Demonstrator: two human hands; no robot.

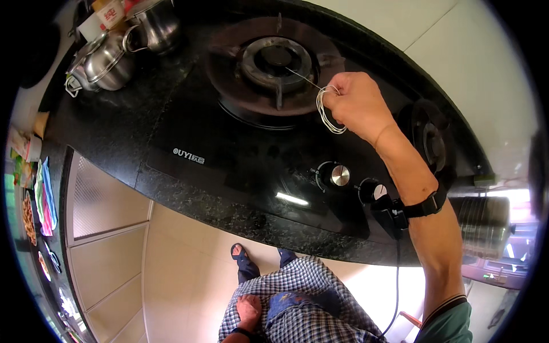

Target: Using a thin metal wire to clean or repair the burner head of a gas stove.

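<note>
By the right hand [359, 106], closed with thumb and fingers pinched together, a coil of pale wire [320, 110] is held beside the burner [250, 70]. The wire's straight end is pointed into the burner's middle; whether metal is touched cannot be told. The left hand [249, 310] is held low against the checked apron [311, 274], fingers curled, its grip unclear. Farther off, steel pots [107, 64] are grouped on the counter [117, 134], left of the burner.
</note>
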